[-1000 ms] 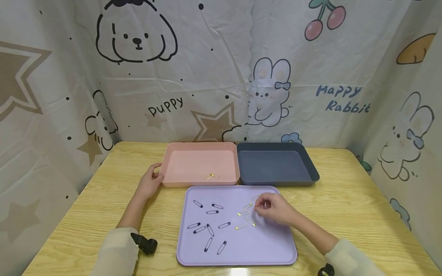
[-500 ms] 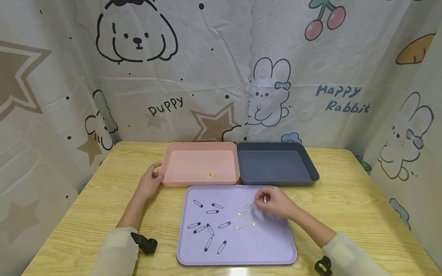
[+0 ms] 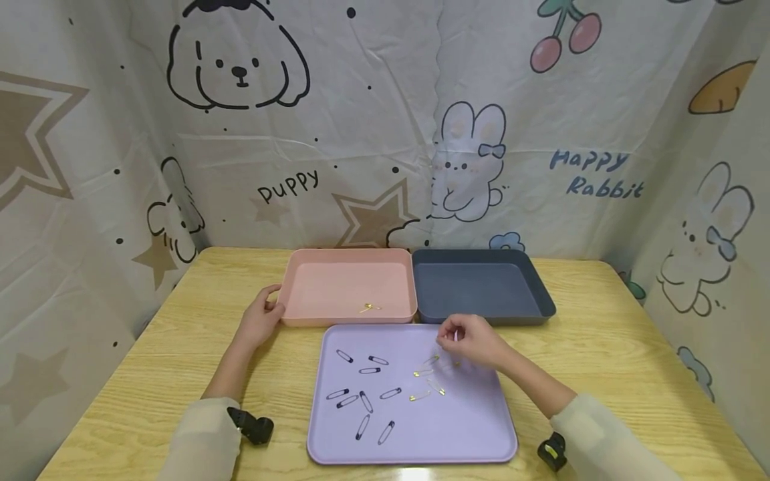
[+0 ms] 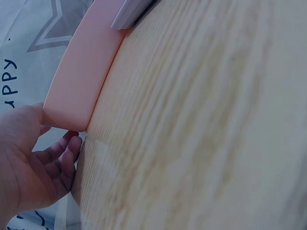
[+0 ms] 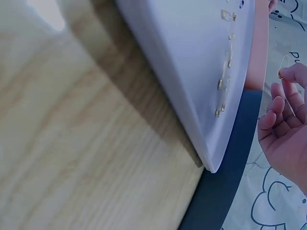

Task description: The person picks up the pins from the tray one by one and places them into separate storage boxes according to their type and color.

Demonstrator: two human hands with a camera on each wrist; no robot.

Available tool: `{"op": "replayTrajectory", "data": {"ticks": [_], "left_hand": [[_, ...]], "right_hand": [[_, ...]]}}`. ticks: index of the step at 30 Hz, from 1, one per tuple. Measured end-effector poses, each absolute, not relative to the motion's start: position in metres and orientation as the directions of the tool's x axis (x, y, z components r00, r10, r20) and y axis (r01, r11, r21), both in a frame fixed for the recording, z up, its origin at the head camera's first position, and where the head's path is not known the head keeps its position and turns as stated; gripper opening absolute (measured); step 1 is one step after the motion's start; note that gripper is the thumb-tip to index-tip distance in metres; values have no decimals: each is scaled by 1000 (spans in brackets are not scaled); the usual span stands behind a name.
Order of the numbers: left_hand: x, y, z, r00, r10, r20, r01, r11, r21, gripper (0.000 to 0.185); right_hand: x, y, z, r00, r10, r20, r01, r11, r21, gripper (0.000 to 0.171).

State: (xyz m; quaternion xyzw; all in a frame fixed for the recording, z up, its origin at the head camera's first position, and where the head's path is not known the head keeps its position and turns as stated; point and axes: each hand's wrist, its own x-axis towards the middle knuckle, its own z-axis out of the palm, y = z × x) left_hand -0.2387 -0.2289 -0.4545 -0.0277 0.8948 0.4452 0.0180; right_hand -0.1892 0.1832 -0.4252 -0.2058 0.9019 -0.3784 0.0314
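My right hand (image 3: 472, 341) is above the far right part of the lilac tray (image 3: 457, 434). Thumb and fingertip pinch a gold safety pin (image 5: 280, 74), its wire loop sticking up past them in the right wrist view. Below the hand, several gold safety pins (image 3: 420, 396) lie on the lilac tray's right half. Black-headed safety pins (image 3: 391, 393) are scattered over its left half. My left hand (image 3: 260, 318) rests against the outer left wall of the pink tray (image 3: 331, 280), fingers loosely bent at its corner in the left wrist view. Inside the pink tray lie gold pins (image 3: 369, 306).
A dark blue tray (image 3: 481, 287) stands right beside the pink one, both behind the lilac tray on the wooden table (image 3: 601, 347). A printed curtain (image 3: 373, 133) hangs behind the table. Each forearm carries a small black camera (image 3: 260, 429).
My right hand has risen from the lilac tray toward its far edge, slightly left, with the gold safety pin. Another gold pin shows where the hand was. The left hand has stayed put.
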Motion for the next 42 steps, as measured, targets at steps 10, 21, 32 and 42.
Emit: {"op": "replayTrajectory", "data": {"ticks": [10,21,32,42], "left_hand": [[-240,-229,-456,-998,-33,-61,-68,598,798,51],[-240,-229,-457,-998,-29,-48,-56,607,793,51],[-239,-230,-458,-998,-30,-51,-59,598,800,51],[-239,-229,-457,-999,-31,-43,-53,615,787,51]], "right_hand": [[-204,170,-414,-913,-392,112,-349,609,-712,4],[-227,155,-406,-910,-398,117,-358,611,-706,5],[-249,133,-410,-911,-394,120,-353,598,-720,6],[-265,117,-408,-921,-378,100,-330,614,-717,8]]}}
